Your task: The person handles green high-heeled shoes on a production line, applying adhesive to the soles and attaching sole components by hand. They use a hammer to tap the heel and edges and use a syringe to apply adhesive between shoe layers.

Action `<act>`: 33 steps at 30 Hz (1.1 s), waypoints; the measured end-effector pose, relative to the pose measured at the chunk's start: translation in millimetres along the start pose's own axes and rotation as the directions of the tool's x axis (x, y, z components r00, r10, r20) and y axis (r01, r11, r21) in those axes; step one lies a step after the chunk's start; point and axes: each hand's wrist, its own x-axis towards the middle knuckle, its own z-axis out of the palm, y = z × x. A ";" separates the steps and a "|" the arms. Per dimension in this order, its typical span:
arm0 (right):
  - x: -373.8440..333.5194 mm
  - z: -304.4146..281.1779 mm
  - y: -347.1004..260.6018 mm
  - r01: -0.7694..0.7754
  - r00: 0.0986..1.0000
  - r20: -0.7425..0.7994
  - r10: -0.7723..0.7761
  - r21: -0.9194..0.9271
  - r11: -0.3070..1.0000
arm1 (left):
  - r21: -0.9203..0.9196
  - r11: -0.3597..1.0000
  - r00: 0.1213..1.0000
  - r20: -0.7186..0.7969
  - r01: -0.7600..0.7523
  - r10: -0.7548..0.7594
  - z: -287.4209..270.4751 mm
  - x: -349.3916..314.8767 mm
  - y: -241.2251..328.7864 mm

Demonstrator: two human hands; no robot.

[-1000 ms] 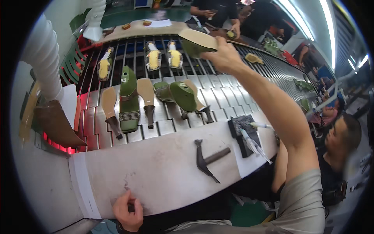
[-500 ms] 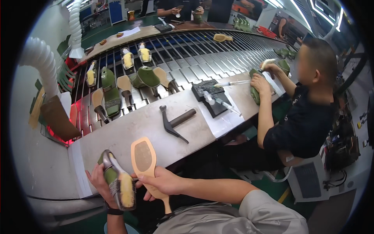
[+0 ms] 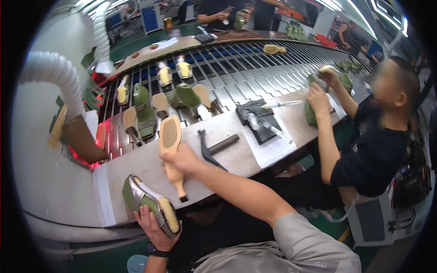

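My left hand is wrapped round a green shoe at the front left of the bench. Its underside is turned up, showing a pale yellow patch and a silvery strip; a dark textured band runs across its upper. Over the bench, my right hand grips a tan shoe sole by its narrow end. The sole's broad end points away from me, and a dark tip shows at the near end. A hammer lies on the metal bench to the right of that hand.
Beyond the bench runs a slatted conveyor with green shoes, heeled soles and yellow-bottomed shoes. At right, a black block holds syringe-like tubes; a co-worker handles a green shoe. White hoses hang at left.
My right hand has carried the sole up and away, over the bench toward the conveyor. My left hand has shifted slightly right and tilted the shoe. The whole view has moved a little.
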 end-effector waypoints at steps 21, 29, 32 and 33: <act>-26.0 5.0 10.5 0.123 0.971 -0.162 -0.178 -0.302 0.945 | -0.088 0.996 0.985 -0.170 -0.004 -0.011 27.9 1.1 -12.0; -33.6 10.1 12.1 0.193 0.918 -0.202 -0.341 -0.524 0.829 | -0.402 0.909 0.985 -0.082 0.107 -0.152 -20.2 63.8 -37.8; -32.2 11.4 9.4 0.224 0.934 -0.150 -0.324 -0.460 0.859 | -0.916 0.378 0.806 -0.120 0.135 -0.580 -40.1 114.8 -60.2; -33.8 10.6 14.4 0.223 0.941 -0.131 -0.311 -0.449 0.865 | -0.965 0.242 0.812 -0.058 0.104 -0.580 -44.1 128.9 -75.0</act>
